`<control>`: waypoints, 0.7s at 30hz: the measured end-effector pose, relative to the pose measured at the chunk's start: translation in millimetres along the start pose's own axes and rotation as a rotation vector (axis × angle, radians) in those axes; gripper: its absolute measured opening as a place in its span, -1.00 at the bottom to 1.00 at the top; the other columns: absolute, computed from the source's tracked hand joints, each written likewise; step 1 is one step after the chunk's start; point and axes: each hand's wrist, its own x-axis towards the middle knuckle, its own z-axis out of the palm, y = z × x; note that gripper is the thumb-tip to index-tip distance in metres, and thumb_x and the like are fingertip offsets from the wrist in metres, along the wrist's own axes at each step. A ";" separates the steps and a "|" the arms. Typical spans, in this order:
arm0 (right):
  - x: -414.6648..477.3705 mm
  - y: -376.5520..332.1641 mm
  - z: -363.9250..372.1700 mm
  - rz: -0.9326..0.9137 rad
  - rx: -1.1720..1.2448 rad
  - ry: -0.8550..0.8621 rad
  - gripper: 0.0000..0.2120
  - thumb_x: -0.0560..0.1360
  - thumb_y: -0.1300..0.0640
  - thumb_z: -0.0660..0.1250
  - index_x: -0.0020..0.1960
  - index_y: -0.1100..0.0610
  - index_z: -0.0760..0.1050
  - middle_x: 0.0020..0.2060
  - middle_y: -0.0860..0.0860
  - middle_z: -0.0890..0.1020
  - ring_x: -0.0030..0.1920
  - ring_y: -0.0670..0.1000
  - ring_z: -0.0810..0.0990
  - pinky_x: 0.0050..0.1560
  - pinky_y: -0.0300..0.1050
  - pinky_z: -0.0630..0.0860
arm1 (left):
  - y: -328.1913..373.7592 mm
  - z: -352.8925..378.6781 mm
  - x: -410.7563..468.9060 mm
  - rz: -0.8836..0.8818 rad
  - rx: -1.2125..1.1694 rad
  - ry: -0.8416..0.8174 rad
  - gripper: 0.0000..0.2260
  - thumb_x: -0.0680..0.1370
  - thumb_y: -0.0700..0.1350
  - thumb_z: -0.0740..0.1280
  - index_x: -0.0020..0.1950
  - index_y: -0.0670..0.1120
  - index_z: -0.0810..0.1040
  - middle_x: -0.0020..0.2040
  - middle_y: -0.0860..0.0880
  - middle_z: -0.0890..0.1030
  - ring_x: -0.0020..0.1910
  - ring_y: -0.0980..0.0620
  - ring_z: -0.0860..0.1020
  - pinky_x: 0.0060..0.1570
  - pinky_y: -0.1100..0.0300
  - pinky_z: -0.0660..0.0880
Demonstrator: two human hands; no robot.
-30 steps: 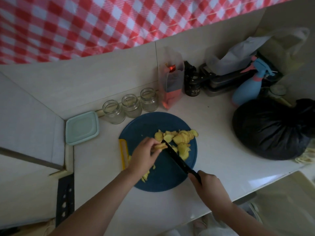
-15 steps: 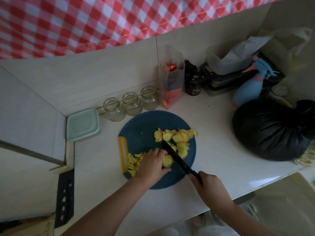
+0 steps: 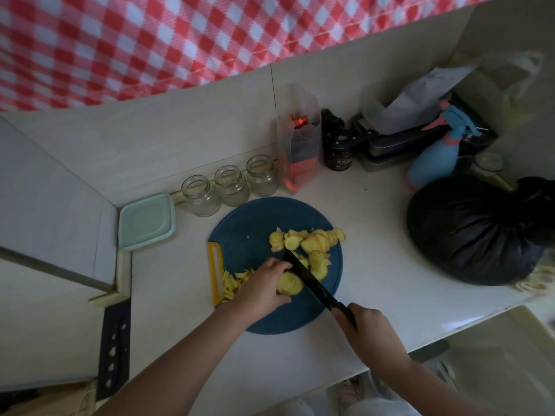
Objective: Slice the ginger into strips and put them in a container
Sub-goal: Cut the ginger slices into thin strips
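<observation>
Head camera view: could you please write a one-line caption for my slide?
Left hand steadies ginger slices on a round blue cutting board while the right hand cuts with a black knife.

No lettering can be read anywhere in the view. The dark jar (image 3: 338,154) near the wall carries a pale band that may be a label, but it is too blurred to make out any word or number
</observation>
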 end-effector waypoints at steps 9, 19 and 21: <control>-2.6 4.1 0.3 0.020 0.024 -0.002 -0.58 0.57 -0.25 0.09 -0.18 0.06 0.44 -0.36 -0.03 0.49 -0.27 0.03 0.54 -0.26 -0.07 0.46 | 7.0 8.9 1.9 -0.053 0.111 0.069 -0.53 0.49 0.00 0.41 0.36 -0.10 0.45 0.30 -0.01 0.44 0.24 0.06 0.43 0.14 0.32 0.32; -3.2 4.8 -0.8 0.037 0.027 -0.017 -0.59 0.57 -0.24 0.10 -0.19 0.06 0.44 -0.36 -0.03 0.50 -0.31 -0.01 0.51 -0.31 -0.13 0.42 | 2.8 9.0 -10.3 0.122 0.094 0.127 -0.55 0.53 -0.17 0.36 0.42 -0.06 0.40 0.25 -0.02 0.46 0.24 0.04 0.42 0.15 0.30 0.35; -3.8 4.8 -0.7 0.039 0.039 -0.021 -0.60 0.58 -0.23 0.11 -0.22 0.06 0.43 -0.38 -0.04 0.48 -0.34 -0.04 0.48 -0.36 -0.17 0.36 | 3.1 9.7 -9.0 0.172 0.064 0.101 -0.56 0.52 -0.21 0.36 0.40 -0.08 0.42 0.27 -0.02 0.46 0.27 0.05 0.40 0.20 0.35 0.31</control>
